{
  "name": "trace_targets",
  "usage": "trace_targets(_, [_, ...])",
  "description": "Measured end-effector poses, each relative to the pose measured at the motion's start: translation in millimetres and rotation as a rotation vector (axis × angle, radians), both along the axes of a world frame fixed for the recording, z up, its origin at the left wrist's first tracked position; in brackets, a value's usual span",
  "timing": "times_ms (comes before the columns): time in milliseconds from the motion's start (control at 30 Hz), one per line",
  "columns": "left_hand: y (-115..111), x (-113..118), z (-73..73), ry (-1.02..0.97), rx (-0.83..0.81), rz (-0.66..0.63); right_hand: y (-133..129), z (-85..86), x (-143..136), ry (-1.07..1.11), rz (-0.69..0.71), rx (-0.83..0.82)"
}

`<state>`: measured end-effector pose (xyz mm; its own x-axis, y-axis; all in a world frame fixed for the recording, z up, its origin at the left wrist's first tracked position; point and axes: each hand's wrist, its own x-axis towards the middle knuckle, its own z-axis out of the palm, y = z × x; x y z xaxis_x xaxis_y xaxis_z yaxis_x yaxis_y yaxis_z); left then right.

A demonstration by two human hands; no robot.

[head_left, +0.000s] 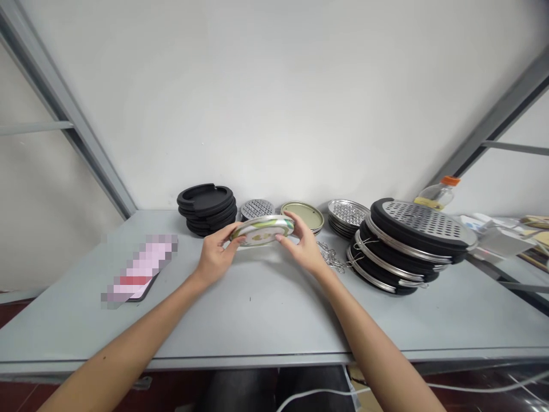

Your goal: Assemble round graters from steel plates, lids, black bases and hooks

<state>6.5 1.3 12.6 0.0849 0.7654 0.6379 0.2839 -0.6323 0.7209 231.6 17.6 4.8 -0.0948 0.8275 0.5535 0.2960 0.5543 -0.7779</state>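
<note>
A round, flat disc [262, 231] with a white, green and yellow printed face is held tilted above the middle of the table. My left hand [218, 254] grips its left edge between thumb and fingers. On the opposite edge, my right hand [302, 243] pinches the disc the same way. Behind it stand a pile of perforated metal plates [257, 208] and a pile of greenish round lids [303, 215]. Thin metal wire clips [331, 256] lie just right of my right hand.
Black rings [206, 207] are stacked at the back left, shallow grater plates [348, 212] at the back right. A tall stack of black-rimmed perforated discs [422, 223] stands at the right, with an orange-capped bottle [438, 193] behind. A phone [143, 269] lies at the left.
</note>
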Motion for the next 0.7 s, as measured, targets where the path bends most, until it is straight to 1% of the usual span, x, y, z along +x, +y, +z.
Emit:
trace_targets(133, [6,2,1.7,-0.223,-0.127,-0.025,-1,2.2,-5,0.150,0.132,-0.101])
trace_targets(233, [11,2,0.2,-0.367,-0.249,-0.113,-3,5.3,-7,0.202,0.181,-0.136])
trace_targets(333, [16,1,-1.8,-0.394,-0.396,-0.191,-3,7.1,-7,0.266,0.165,-0.095])
trace_targets(400, [17,0,-2.7,-0.353,-0.448,-0.184,-2,7.0,-6,0.279,0.152,-0.059])
trace_targets(467, [16,0,-3.2,-0.286,-0.415,-0.134,-2,5.9,-5,0.252,0.132,-0.031])
trace_targets(500, [16,0,-3.3,-0.237,-0.360,-0.094,-2,5.2,-5,0.226,0.118,-0.016])
trace_targets(600, [12,0,-3.3,-0.020,-0.125,0.040,-5,2.8,-4,0.100,0.062,0.051])
trace_targets(633, [10,0,-3.4,0.047,-0.062,0.070,-6,2.1,-4,0.043,0.043,0.081])
trace_targets(700, [9,-1,-3.9,0.129,0.013,0.093,-9,0.8,-4,-0.073,0.017,0.155])
